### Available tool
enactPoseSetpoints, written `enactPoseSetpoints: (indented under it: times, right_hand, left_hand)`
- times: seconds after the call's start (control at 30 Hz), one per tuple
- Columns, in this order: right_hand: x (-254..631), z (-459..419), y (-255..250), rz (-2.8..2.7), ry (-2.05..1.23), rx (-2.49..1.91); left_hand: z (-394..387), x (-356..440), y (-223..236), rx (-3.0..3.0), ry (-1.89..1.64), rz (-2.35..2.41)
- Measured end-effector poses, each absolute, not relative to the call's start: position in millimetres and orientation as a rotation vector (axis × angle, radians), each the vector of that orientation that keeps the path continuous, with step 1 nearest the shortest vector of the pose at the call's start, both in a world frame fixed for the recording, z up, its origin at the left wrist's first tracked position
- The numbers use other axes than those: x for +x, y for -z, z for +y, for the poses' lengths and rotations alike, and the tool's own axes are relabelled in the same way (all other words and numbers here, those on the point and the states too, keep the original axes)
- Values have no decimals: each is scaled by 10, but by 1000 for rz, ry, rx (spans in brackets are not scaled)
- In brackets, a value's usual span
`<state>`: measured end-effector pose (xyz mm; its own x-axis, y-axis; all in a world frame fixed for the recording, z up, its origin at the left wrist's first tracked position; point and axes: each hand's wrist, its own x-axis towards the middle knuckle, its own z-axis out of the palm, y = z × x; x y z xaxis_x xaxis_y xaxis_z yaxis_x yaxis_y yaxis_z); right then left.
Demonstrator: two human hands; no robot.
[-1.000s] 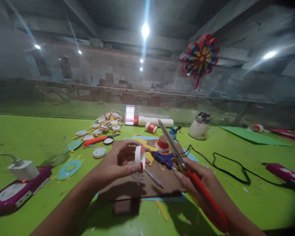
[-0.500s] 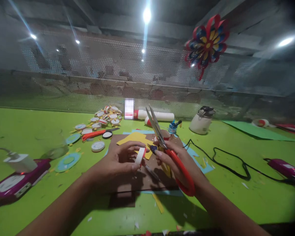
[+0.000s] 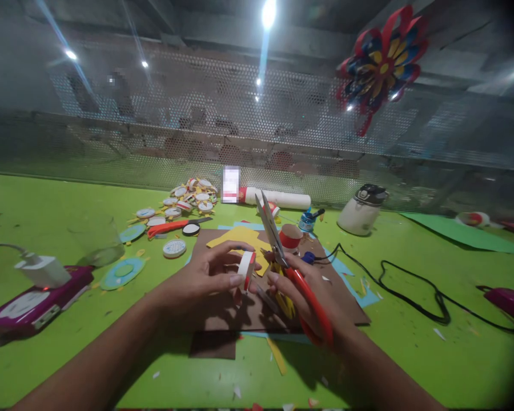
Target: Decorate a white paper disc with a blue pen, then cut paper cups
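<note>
The far edge of the shiny green desk (image 3: 111, 365) meets a grey holed screen (image 3: 248, 131) at twelve o'clock. A flat brown sheet (image 3: 223, 319) lies below both hands, with a small gap between them. The left hand (image 3: 212, 274) comes from seven o'clock — its fingers pinch a short white-and-red ring (image 3: 246, 268). The right hand (image 3: 323, 288), from five o'clock, grips red-handled metal scissors (image 3: 304, 291), blades tipped up toward eleven.
</note>
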<state>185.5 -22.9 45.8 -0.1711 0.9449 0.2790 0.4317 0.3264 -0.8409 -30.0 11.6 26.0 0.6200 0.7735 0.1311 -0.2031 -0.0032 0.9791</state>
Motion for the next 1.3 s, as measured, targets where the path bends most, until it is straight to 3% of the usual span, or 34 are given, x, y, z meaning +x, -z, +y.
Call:
enactPoseSetpoints:
  times: [0.87,1.1,1.3]
  right_hand:
    - [1967,-351,-349,-1748,-1060,-1158]
    - [1971,-366,-281,-1553,-1293,-1086]
    - [1965,-354,-221,-1518,-1232,-1116]
  left_hand:
    - [285,-459,-130,1091,-866,389]
    - [239,-474,-202,1066,-840,357]
    - [285,-464,-187,1083,-868,401]
